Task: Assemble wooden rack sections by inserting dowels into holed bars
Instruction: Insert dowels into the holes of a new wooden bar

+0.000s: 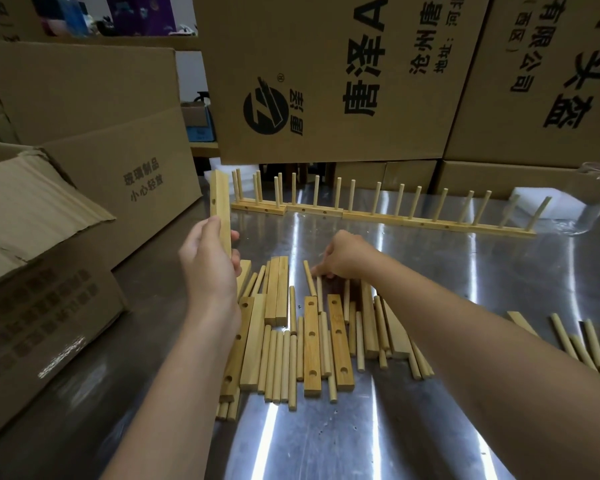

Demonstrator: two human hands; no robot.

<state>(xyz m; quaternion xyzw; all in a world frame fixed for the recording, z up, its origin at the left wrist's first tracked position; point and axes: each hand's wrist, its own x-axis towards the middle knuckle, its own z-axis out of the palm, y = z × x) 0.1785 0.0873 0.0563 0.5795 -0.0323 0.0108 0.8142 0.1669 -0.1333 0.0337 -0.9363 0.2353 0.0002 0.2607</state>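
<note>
Two risks: with the left hand (208, 261) curled round a holed bar (220, 199) held upright over the table (430, 258), the right hand's (347, 254) fingers (321, 270) pinch only the tip of one dowel (309, 278) in the pile (281, 358), which may slip or drag neighbours.

Dim overall, streaky glare on the steel table (413, 427), wide-angle bowed edges.

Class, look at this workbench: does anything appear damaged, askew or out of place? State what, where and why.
The cardboard box on the left has a torn, ragged flap. At the back, the rightmost dowels in the row of finished rack sections lean rightward, though the wide-angle lens may exaggerate that.
</note>
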